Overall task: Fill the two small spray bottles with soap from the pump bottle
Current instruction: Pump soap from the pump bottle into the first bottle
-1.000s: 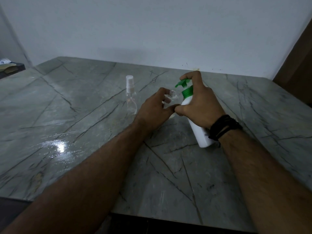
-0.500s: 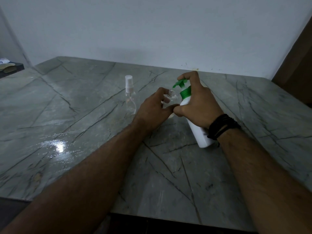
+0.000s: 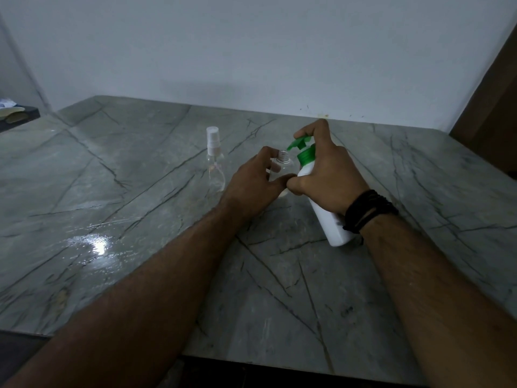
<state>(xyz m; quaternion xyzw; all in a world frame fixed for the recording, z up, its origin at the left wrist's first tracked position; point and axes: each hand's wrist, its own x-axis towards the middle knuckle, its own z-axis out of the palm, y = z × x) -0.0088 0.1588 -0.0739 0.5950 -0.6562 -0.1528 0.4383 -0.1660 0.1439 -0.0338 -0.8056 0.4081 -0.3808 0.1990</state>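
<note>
My right hand grips the white pump bottle, which is tilted with its green pump head leaning left; my forefinger lies over the pump top. The green spout sits just above the open threaded neck of a small clear spray bottle. My left hand holds that uncapped bottle on the table, fingers curled round its body. A second clear spray bottle with its white spray cap on stands upright to the left, apart from both hands.
The grey marble table has a shiny glare patch at the left. A white wall runs along the far edge. A dark ledge with objects sits far left, a brown panel at the right.
The pump head and my right hand have shifted slightly left and down, bringing the spout closer over the small bottle's neck. My left hand stays in place.
</note>
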